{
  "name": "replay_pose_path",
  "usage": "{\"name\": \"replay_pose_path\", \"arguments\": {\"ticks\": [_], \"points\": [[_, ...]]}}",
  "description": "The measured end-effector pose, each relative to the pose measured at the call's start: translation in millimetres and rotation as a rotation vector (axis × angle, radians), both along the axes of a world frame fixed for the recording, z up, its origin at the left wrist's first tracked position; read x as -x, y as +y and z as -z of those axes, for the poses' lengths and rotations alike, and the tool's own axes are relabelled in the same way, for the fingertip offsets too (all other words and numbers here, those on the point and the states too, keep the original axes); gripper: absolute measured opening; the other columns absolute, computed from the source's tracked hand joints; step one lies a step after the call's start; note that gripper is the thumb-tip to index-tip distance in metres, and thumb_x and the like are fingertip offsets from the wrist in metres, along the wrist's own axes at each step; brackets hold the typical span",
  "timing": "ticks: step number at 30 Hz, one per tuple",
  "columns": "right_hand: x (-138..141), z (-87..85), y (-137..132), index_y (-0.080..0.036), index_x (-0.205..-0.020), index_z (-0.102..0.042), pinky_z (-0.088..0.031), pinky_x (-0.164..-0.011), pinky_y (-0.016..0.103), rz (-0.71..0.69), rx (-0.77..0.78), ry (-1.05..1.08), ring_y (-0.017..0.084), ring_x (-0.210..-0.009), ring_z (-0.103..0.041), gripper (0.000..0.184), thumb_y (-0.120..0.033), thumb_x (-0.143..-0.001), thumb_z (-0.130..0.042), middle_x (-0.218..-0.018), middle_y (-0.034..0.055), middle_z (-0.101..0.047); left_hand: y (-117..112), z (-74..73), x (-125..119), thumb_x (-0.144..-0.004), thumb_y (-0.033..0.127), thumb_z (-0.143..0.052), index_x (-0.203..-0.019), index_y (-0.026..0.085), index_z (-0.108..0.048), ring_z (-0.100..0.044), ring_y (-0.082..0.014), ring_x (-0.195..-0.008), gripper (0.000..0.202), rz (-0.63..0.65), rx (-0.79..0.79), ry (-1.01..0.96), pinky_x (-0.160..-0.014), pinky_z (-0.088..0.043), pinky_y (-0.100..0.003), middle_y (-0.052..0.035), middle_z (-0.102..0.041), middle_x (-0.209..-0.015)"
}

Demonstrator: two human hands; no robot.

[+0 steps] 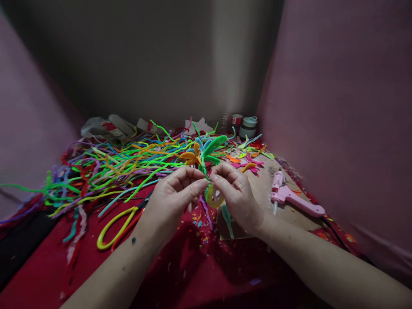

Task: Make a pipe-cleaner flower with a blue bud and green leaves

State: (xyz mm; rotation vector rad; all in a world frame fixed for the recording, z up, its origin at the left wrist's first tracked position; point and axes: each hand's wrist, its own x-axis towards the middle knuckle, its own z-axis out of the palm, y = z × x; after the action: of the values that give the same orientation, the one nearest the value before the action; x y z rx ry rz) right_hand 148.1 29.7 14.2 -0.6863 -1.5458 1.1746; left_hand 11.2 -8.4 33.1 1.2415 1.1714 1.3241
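Note:
My left hand (175, 193) and my right hand (236, 193) meet over a red cloth (193, 270), fingers pinched together on the stem of a pipe-cleaner flower (206, 154) with green leaves and orange petals. A small yellow tape roll (215, 198) hangs below the pinch, against my right thumb. A heap of coloured pipe cleaners (112, 165) spreads behind and to the left of my hands.
Yellow-handled scissors (117, 225) lie left of my left wrist. A pink glue gun (291, 196) rests on a cardboard sheet (262, 189) to the right. Small jars (247, 126) and crumpled packaging (106, 128) stand at the back by the wall. Pink walls close both sides.

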Motion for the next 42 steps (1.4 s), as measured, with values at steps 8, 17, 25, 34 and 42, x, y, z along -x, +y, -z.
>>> {"name": "replay_pose_path", "arguments": {"ticks": [8,17,25,34,42], "points": [[-3,-5.9,5,-0.018,-0.067,-0.049,-0.035,-0.047,0.022,0.037,0.027,0.048,0.008,-0.05,-0.042,0.011,-0.019,-0.078,-0.049,-0.057,-0.0047,-0.045,0,-2.3,1,-0.076,0.029,-0.063,-0.072,0.015,-0.059,-0.041,-0.0063,-0.05,0.015,-0.008,0.026,0.091,-0.047,-0.033,-0.019,0.0034,-0.051,-0.059],[-42,-24.3,35,-0.016,-0.075,-0.067,-0.038,-0.058,0.025,0.142,-0.044,-0.212,0.011,-0.061,-0.05,0.021,-0.033,-0.079,-0.057,-0.066,0.0004,-0.06,23,13.6,13,-0.073,0.042,-0.062,-0.069,0.016,-0.056,-0.037,-0.0056,-0.038,0.028,-0.221,0.08,0.219,-0.037,-0.026,-0.018,0.0044,-0.049,-0.051],[-54,14.4,20,-0.019,-0.074,-0.067,-0.042,-0.075,0.035,0.338,-0.33,-0.453,0.018,-0.08,-0.055,0.007,-0.022,-0.078,-0.062,-0.078,0.0043,-0.061,27,24.1,2,-0.069,0.054,-0.064,-0.072,0.015,-0.055,-0.04,-0.0041,-0.033,0.04,-0.005,0.386,-0.004,-0.032,-0.02,-0.014,0.0043,-0.049,-0.05],[-57,24.8,-4,-0.017,-0.069,-0.059,-0.041,-0.067,0.03,0.123,-0.298,-0.776,0.016,-0.074,-0.052,0.008,-0.012,-0.075,-0.058,-0.078,0.0043,-0.056,35,24.4,-8,-0.073,0.043,-0.064,-0.076,0.013,-0.056,-0.03,-0.0011,-0.032,0.031,0.123,0.358,-0.337,-0.03,-0.017,-0.014,0.0063,-0.043,-0.051],[-39,-5.6,25,-0.016,-0.077,-0.063,-0.043,-0.063,0.029,0.119,-0.062,-0.397,0.014,-0.067,-0.055,0.01,-0.021,-0.077,-0.055,-0.072,0.0026,-0.063,31,24.2,-7,-0.066,0.027,-0.069,-0.064,0.015,-0.053,-0.028,-0.001,-0.032,0.021,0.151,0.259,-0.251,-0.032,-0.014,-0.016,0.0071,-0.043,-0.048]]}}
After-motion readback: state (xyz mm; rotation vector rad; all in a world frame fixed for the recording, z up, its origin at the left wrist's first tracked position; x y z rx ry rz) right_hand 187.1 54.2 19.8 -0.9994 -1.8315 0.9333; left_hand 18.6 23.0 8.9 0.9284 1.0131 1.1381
